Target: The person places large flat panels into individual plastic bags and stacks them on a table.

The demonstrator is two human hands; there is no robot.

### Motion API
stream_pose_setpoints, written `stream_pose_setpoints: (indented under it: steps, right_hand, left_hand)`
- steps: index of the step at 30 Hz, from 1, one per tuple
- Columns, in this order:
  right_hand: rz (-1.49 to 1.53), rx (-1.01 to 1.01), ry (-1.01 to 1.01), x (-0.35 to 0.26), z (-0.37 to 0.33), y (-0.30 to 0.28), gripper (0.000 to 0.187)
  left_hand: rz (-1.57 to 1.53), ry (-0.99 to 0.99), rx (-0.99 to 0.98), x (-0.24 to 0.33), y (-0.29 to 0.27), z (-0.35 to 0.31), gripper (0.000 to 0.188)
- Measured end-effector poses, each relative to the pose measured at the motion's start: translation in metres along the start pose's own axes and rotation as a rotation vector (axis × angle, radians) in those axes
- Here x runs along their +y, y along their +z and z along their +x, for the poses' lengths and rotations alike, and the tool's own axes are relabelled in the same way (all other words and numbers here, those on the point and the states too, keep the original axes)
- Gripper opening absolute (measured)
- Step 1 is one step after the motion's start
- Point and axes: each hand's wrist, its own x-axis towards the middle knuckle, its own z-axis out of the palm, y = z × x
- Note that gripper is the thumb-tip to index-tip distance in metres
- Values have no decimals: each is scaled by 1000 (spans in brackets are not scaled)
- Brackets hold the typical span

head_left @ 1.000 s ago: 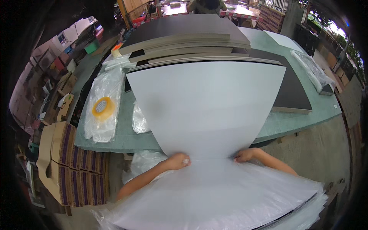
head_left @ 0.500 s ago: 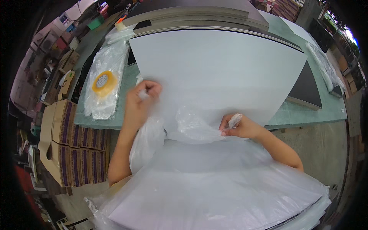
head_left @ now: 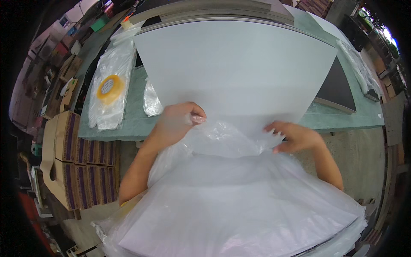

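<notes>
A large white panel leans at a slant over the table's near edge. In front of me lies a broad stack wrapped in milky plastic, and a loose clear plastic bag bunches between it and the panel's lower part. My left hand is closed in a pinch on the bag's film, left of the middle. At the right, my right hand has its thumb and fingers apart beside the film's crumpled edge, slightly blurred. Whether the panel's lower edge lies inside the bag is hidden.
A yellow tape roll rests on folded clear bags on the green table. Dark boards lie behind and right of the panel. Stacked cartons stand at the left. More plastic-wrapped pieces lie at the far right.
My left hand has come down and rightward with the film, from the panel's left edge. My right hand has shifted right, and its pinch on the film has opened.
</notes>
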Motion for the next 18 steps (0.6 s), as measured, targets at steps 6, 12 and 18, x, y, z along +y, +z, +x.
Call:
stream_pose_setpoints:
  steps: [6, 12, 18]
  right_hand:
    - [274, 498, -334, -28, 3, -43, 53]
    - [436, -136, -281, -26, 64, 9, 27]
    - [739, -348, -173, -40, 53, -6, 15]
  left_hand:
    - [129, 243, 39, 25, -10, -4, 9]
    - [33, 287, 41, 26, -16, -10, 14]
    - [33, 293, 219, 6, -33, -13, 18]
